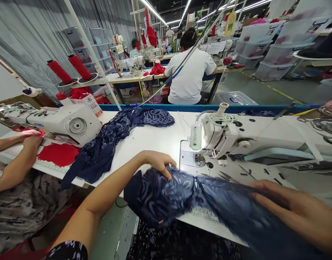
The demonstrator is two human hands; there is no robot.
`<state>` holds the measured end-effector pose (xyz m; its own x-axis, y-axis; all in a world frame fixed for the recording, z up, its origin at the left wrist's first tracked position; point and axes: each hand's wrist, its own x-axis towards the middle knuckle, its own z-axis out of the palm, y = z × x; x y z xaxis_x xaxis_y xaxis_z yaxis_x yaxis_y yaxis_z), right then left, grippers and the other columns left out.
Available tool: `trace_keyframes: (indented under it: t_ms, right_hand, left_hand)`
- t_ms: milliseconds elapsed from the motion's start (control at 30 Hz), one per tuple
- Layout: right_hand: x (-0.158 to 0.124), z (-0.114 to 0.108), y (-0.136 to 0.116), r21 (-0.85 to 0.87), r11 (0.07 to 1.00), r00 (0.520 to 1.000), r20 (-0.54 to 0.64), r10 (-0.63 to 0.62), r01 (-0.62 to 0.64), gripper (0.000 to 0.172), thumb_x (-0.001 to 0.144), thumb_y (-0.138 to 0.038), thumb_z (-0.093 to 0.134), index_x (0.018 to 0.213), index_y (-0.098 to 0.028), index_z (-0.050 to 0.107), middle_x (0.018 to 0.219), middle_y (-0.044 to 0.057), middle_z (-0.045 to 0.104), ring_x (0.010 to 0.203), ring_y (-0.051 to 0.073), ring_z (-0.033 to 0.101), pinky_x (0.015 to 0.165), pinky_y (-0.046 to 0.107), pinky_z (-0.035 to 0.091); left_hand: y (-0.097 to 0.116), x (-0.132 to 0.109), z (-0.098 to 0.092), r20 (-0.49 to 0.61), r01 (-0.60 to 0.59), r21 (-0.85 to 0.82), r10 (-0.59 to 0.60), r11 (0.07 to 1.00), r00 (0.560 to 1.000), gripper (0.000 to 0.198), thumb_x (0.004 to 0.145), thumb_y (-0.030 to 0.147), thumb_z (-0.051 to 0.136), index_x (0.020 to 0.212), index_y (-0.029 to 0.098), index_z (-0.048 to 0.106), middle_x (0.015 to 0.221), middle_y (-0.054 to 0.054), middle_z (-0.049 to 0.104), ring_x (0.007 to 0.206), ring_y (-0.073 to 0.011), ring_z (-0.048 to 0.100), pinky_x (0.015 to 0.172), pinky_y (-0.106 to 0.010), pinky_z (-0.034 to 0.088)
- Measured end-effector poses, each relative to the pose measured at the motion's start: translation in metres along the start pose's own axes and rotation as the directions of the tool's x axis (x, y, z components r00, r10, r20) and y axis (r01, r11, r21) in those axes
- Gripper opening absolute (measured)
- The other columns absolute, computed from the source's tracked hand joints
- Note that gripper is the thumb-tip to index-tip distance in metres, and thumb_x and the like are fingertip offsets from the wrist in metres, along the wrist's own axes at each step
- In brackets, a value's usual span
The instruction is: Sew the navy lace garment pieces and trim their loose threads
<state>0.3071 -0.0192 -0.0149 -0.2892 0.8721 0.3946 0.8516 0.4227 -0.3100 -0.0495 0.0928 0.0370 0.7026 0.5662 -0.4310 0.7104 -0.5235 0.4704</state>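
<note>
A navy lace bra (179,187) stretches between my two hands over the front edge of the white sewing table. My left hand (160,162) pinches the upper edge of its patterned cup, thumb in front and fingers behind. At the right, my right hand (296,207) holds the sheer wing side, its fingers slightly blurred and partly behind the fabric. Just beyond the cup stands the sewing machine's needle area (199,159), and the bra is apart from it. More navy lace pieces (114,133) lie heaped on the table to the left.
A neighbouring person's hands (31,139) work with red fabric (58,154) at another sewing machine (73,122) on the left. Small scissors (225,177) and dark scraps lie beside my machine. A person in a white shirt (186,74) sits ahead.
</note>
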Motion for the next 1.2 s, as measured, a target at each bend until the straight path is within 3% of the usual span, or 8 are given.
trace_keyframes:
  t_ms: [100, 200, 267, 333, 467, 733, 967, 1200]
  right_hand:
    - [0.014, 0.016, -0.025, -0.247, 0.968, 0.99, -0.119, -0.082, 0.051, 0.037, 0.096, -0.044, 0.04, 0.113, -0.024, 0.065, 0.106, 0.013, 0.071, 0.086, 0.031, 0.069, 0.077, 0.05, 0.056]
    - [0.018, 0.045, -0.057, 0.022, 0.965, 0.966, -0.001, -0.26, 0.259, 0.034, 0.096, -0.019, 0.038, 0.121, -0.026, 0.06, 0.12, 0.005, 0.066, 0.108, 0.019, 0.064, 0.091, 0.033, 0.054]
    - [0.017, 0.064, -0.064, 0.134, 0.949, 0.956, 0.026, -0.291, 0.285, 0.03, 0.096, -0.016, 0.041, 0.115, -0.026, 0.063, 0.115, 0.003, 0.068, 0.107, 0.016, 0.063, 0.091, 0.029, 0.053]
    - [0.015, 0.077, -0.058, 0.162, 0.953, 0.965, 0.022, -0.262, 0.255, 0.024, 0.096, -0.021, 0.046, 0.112, -0.025, 0.064, 0.113, 0.003, 0.069, 0.107, 0.018, 0.063, 0.093, 0.032, 0.052]
    - [0.017, 0.081, -0.044, 0.203, 0.963, 0.978, 0.078, -0.194, 0.175, 0.021, 0.097, -0.029, 0.049, 0.113, -0.026, 0.062, 0.116, 0.003, 0.067, 0.109, 0.02, 0.061, 0.095, 0.036, 0.049]
    - [0.067, 0.081, -0.064, 0.156, 0.953, 0.918, 0.346, 0.193, -0.259, 0.019, 0.089, -0.044, 0.055, 0.087, -0.026, 0.055, 0.083, -0.001, 0.065, 0.074, 0.018, 0.061, 0.064, 0.03, 0.042]
    - [0.084, 0.086, -0.055, 0.138, 0.918, 0.846, 0.458, 0.273, -0.371, 0.026, 0.08, -0.051, 0.062, 0.078, -0.026, 0.055, 0.068, -0.006, 0.06, 0.058, 0.013, 0.056, 0.054, 0.025, 0.033]
    - [0.087, 0.092, -0.038, 0.219, 0.924, 0.862, 0.475, 0.179, -0.313, 0.029, 0.086, -0.053, 0.052, 0.077, -0.026, 0.059, 0.063, -0.005, 0.056, 0.06, 0.014, 0.053, 0.056, 0.024, 0.036]
  left_hand:
    - [0.029, 0.005, 0.032, -0.337, 0.156, 0.065, -0.125, 0.986, 0.933, 0.027, 0.088, 0.015, 0.063, 0.114, 0.01, 0.057, 0.11, -0.015, 0.064, 0.098, -0.0265, 0.063, 0.089, -0.043, 0.052]
    - [0.054, 0.009, 0.09, -0.58, 0.083, 0.126, 0.005, 0.989, 0.815, 0.029, 0.1, 0.017, 0.039, 0.126, 0.011, 0.049, 0.123, -0.016, 0.06, 0.115, -0.0249, 0.058, 0.101, -0.044, 0.047]
    - [0.057, 0.008, 0.124, -0.611, -0.085, 0.215, 0.202, 0.973, 0.765, 0.054, 0.099, 0.042, 0.046, 0.139, 0.007, 0.038, 0.14, -0.021, 0.05, 0.132, -0.0298, 0.046, 0.111, -0.048, 0.039]
    - [0.048, 0.003, 0.141, -0.537, -0.151, 0.269, 0.278, 0.951, 0.796, 0.071, 0.096, 0.057, 0.044, 0.146, 0.008, 0.032, 0.15, -0.02, 0.041, 0.142, -0.0328, 0.034, 0.117, -0.054, 0.03]
    - [0.029, -0.004, 0.131, -0.417, -0.222, 0.316, 0.345, 0.923, 0.841, 0.067, 0.096, 0.059, 0.041, 0.147, 0.017, 0.037, 0.152, -0.014, 0.041, 0.144, -0.029, 0.031, 0.119, -0.055, 0.023]
    - [0.043, 0.009, 0.138, -0.509, -0.16, 0.521, 0.456, 0.838, 0.73, 0.052, 0.101, 0.048, 0.04, 0.129, 0.007, 0.054, 0.131, -0.015, 0.06, 0.131, -0.0261, 0.048, 0.122, -0.054, 0.016]
    - [0.04, 0.004, 0.134, -0.474, -0.206, 0.546, 0.503, 0.812, 0.723, 0.049, 0.101, 0.045, 0.04, 0.128, 0.007, 0.055, 0.128, -0.015, 0.062, 0.133, -0.026, 0.046, 0.123, -0.055, 0.009]
    - [0.042, 0.008, 0.131, -0.513, -0.242, 0.405, 0.438, 0.882, 0.738, 0.044, 0.098, 0.04, 0.045, 0.128, 0.009, 0.054, 0.121, -0.012, 0.065, 0.128, -0.0228, 0.051, 0.124, -0.052, 0.007]
